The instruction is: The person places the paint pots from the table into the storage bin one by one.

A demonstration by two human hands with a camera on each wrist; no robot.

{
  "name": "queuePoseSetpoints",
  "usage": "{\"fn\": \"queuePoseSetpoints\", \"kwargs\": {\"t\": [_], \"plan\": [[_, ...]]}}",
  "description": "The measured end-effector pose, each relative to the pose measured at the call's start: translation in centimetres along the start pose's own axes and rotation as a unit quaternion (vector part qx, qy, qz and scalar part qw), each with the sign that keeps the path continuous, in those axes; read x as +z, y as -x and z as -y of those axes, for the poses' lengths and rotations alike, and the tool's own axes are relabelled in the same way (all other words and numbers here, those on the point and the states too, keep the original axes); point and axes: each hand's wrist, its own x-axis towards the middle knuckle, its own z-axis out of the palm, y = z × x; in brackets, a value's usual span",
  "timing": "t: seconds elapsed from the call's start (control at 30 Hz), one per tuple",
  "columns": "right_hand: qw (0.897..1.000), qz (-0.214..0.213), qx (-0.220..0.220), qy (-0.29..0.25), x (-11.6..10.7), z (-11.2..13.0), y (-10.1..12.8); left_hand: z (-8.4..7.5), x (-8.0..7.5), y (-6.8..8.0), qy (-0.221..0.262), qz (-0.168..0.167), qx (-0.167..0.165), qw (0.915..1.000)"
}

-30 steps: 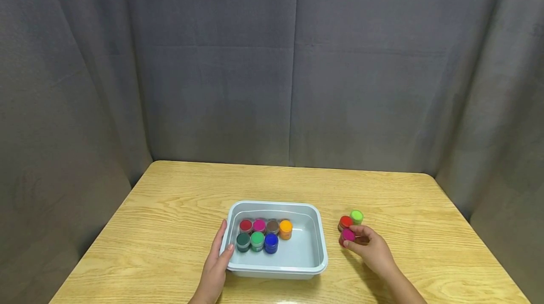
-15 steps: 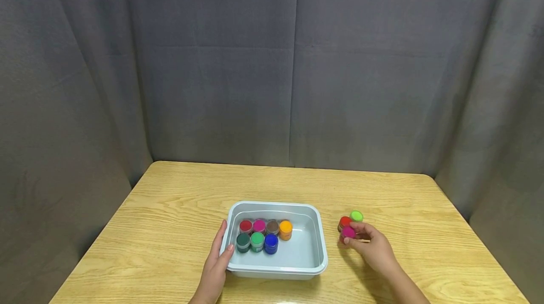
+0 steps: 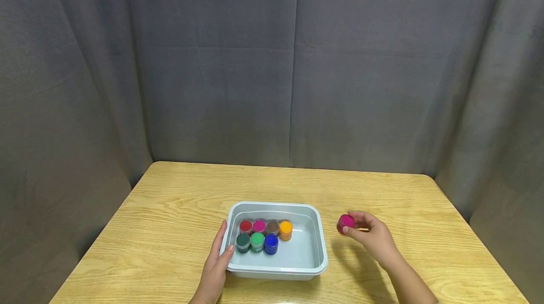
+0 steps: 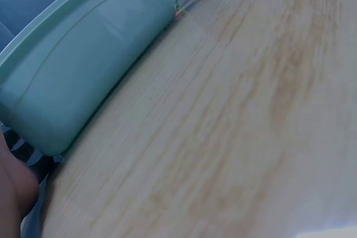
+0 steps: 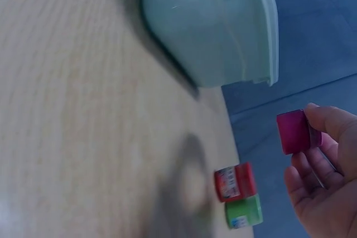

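Observation:
My right hand (image 3: 374, 238) pinches a magenta paint jar (image 3: 346, 222) between thumb and fingers, raised off the table to the right of the tub. In the right wrist view, a red paint jar (image 5: 235, 182) and a light green paint jar (image 5: 244, 212) stand side by side on the table; the head view hides them behind the raised jar and hand. My left hand (image 3: 214, 266) holds the left side of a pale grey-blue plastic tub (image 3: 297, 270), thumb over its rim. Inside are two rows of jars, among them an orange jar (image 3: 285, 230) and a blue jar (image 3: 271, 243).
The jars in the tub (image 5: 206, 26) are grouped in its left half, with bare floor showing at right. A wooden table (image 3: 178, 200) bears everything. Grey curtains (image 3: 212, 82) hang behind it and at both sides.
My right hand has lifted the magenta jar from beside the red and light green jars and moved it up, covering them in the head view. My left hand and the tub stay put.

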Motion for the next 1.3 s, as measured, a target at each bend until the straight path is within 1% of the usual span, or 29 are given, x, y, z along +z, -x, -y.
{"fn": "queuePoseSetpoints", "kwargs": {"t": [0.13, 0.4, 0.57, 0.67, 0.9, 1.1, 1.3], "plan": [[1.000, 0.008, -0.004, -0.003, 0.0, 1.0, -0.2, 0.0, 0.0, 0.1, -0.002, -0.001, -0.002, 1.0000], [0.998, 0.034, -0.021, -0.043, 0.9, 3.0, -0.5, 0.1, 0.0, 0.1, 0.011, 0.006, -0.002, 0.9999], [0.998, 0.041, -0.039, -0.040, 2.0, 4.2, -0.6, 0.2, 0.0, 0.1, 0.011, 0.005, -0.001, 0.9999], [0.997, 0.049, -0.045, -0.048, 2.9, 4.8, -0.8, 0.2, 0.0, 0.1, 0.009, 0.004, -0.001, 0.9999], [0.994, 0.080, -0.041, -0.067, 5.2, 6.0, -1.2, 0.0, 0.0, 0.1, 0.005, 0.002, -0.002, 1.0000], [0.992, 0.102, -0.046, -0.050, 6.6, 6.7, -1.3, 0.1, 0.0, 0.0, 0.005, -0.004, -0.009, 0.9999], [0.989, 0.136, -0.055, -0.025, 7.6, 7.0, -1.5, 0.1, 0.0, -0.1, 0.003, -0.004, -0.012, 0.9999]]}}
